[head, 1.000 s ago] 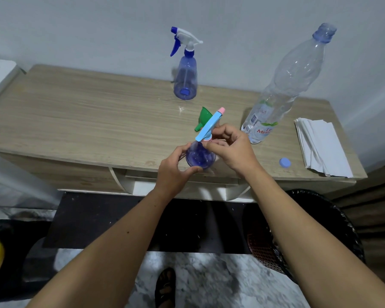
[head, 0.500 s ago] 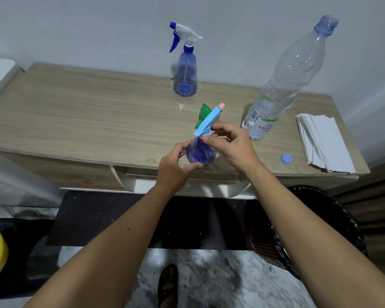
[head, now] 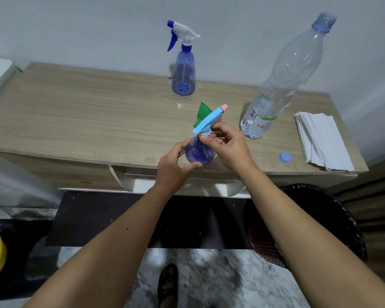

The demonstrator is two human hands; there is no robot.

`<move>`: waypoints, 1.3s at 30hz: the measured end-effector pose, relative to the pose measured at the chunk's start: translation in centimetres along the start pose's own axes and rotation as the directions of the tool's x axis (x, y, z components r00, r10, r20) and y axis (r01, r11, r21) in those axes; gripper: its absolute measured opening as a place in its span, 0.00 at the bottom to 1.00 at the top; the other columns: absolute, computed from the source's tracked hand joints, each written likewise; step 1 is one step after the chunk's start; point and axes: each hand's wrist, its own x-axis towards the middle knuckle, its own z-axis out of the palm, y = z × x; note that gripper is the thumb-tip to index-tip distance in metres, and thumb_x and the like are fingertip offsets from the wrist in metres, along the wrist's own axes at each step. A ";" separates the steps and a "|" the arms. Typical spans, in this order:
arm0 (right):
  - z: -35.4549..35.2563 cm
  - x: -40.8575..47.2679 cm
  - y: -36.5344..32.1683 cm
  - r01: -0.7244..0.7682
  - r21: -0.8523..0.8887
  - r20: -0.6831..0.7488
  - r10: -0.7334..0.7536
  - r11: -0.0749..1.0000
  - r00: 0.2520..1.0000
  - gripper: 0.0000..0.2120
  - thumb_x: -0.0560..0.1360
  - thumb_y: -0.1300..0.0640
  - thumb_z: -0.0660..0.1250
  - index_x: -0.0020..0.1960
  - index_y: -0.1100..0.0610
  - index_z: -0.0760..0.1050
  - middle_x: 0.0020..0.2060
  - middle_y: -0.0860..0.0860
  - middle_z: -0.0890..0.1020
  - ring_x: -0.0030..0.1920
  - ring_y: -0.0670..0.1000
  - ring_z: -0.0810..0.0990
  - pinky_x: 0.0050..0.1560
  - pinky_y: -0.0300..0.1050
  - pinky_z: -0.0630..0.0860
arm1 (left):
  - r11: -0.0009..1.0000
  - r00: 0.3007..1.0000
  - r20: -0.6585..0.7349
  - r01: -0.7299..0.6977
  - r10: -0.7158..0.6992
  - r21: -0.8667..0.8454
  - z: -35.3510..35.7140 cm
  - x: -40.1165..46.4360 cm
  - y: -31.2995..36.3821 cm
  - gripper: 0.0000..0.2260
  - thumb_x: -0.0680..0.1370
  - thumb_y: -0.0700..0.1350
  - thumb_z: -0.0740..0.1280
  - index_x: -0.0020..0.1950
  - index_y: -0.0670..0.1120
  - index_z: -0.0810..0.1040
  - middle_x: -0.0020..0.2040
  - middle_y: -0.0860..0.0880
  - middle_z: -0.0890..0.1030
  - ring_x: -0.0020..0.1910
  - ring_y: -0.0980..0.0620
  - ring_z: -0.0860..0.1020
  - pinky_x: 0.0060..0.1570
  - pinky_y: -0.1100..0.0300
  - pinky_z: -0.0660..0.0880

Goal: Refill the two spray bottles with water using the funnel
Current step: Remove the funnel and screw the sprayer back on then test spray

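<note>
Gripping spray bottle (head: 199, 152) between both hands.

Funnel (head: 202, 114) behind held spray bottle (head: 200, 150)

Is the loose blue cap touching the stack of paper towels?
Apart. The head view shows bare tabletop between the blue cap and the paper towels.
</note>
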 end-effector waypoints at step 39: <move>3.0 -0.8 0.1 0.056 0.035 -0.198 -0.048 0.998 0.979 0.27 0.79 0.61 0.72 0.74 0.51 0.67 0.60 0.33 0.77 0.45 0.41 0.82 0.56 0.41 0.79 | 0.531 0.969 0.180 -0.066 -0.167 0.845 -12.2 6.9 -5.0 0.43 0.82 0.70 0.42 0.86 0.40 0.45 0.87 0.41 0.45 0.86 0.45 0.42 0.84 0.47 0.42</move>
